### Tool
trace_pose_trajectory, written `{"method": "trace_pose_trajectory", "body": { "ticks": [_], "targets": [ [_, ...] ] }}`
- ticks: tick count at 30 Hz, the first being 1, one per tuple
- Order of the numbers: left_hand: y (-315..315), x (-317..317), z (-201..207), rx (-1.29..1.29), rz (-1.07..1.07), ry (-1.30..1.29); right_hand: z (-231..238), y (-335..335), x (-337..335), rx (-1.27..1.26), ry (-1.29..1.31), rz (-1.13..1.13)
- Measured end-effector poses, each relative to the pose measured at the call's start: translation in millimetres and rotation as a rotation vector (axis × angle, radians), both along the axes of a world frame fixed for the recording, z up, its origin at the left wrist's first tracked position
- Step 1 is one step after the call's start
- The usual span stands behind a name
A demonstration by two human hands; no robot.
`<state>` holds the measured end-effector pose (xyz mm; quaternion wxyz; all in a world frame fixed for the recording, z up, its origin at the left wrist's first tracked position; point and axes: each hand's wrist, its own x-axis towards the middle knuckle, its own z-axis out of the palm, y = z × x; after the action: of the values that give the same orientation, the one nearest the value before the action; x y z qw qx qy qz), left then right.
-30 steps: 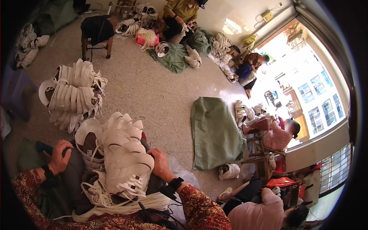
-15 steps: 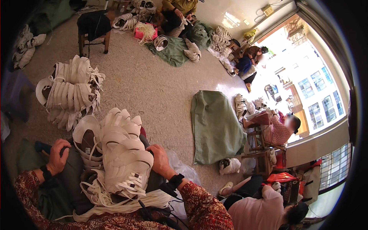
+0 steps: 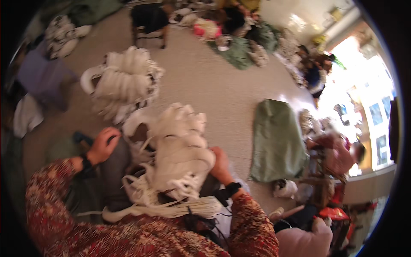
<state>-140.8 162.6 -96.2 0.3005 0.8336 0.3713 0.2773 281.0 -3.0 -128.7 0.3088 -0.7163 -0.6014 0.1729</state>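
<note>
Head view, and here's the stack of white shoe uppers [image 3: 182, 147] just below centre of the frame, on the lap between both hands. Left hand [image 3: 103, 144] sits at centre left, fingers curled by a dark patch, and I can't tell whether it grips anything; right hand [image 3: 220, 165] presses close to the stack's right edge, its grip unreadable too. Floor [image 3: 205, 81] stretches from above the stack across to the green sack [image 3: 276, 141] at centre right, while a second shoe pile [image 3: 124, 81] borders it at upper left. Right-hand fingertips are hidden behind the uppers; blur softens everything, the pale lace bundle [image 3: 171, 210] at lower centre included, and the co-worker in pink [image 3: 306, 242] is cut off at the lower edge. Compared with half a second ago, the whole scene slides rightward in frame, more of the purple stool [image 3: 45, 77] shows at upper left, and both hands keep their places beside the stack.
</note>
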Motion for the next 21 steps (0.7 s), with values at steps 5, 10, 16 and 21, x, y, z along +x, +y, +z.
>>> {"method": "trace_pose_trajectory", "body": {
  "ticks": [5,10,16,21],
  "targets": [
    [6,4,-7,0.020,0.029,-0.008,-1,-2,8,0.030,0.034,-0.087],
    [1,-3,-8,0.031,0.102,0.050,2,-2,4,0.055,0.040,-0.094],
    [2,-7,-11,0.284,0.063,0.234,10,-25,-6,0.186,0.124,-0.221],
    [-64,23,32,0.418,-0.074,0.122,58,-78,-30,0.212,0.155,-0.161]
  ]
}}
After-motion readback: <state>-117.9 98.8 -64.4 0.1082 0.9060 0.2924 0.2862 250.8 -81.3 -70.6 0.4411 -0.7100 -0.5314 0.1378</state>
